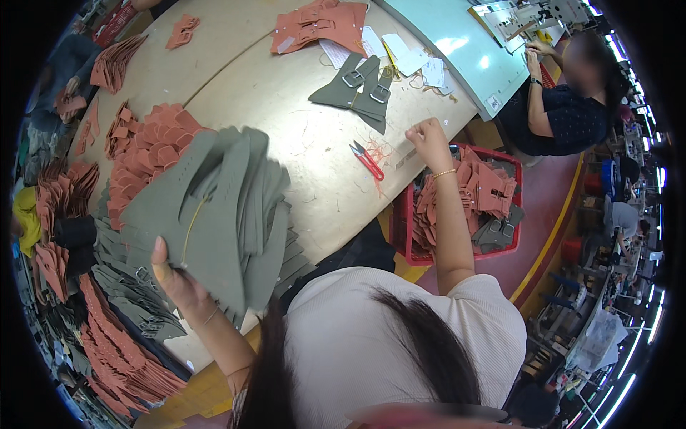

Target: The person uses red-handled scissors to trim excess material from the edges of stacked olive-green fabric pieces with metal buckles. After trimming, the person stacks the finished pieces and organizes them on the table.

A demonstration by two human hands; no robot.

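My left hand (179, 284) is closed around a thick bundle of dark green shoe-upper pieces (225, 214), lifted at the left. Its thumb lies over the front piece, beside a yellow thread. The far ends of the bundle fan out. My right hand (430, 146) is raised by the table's right edge, its fingers curled together; what they hold, if anything, is hidden. Left of it, red-handled thread snips (371, 164) lie on the table among loose orange threads. Beyond the snips are green pieces with buckles (354, 89), lying overlapped.
Orange-brown pieces (153, 150) and more green pieces (118, 250) are piled at left. A red basket (518, 239) of buckled pieces stands below my right forearm. Orange pieces (318, 27) and paper tags (411, 61) lie at the far side. A co-worker (579, 100) sits at a machine at right.
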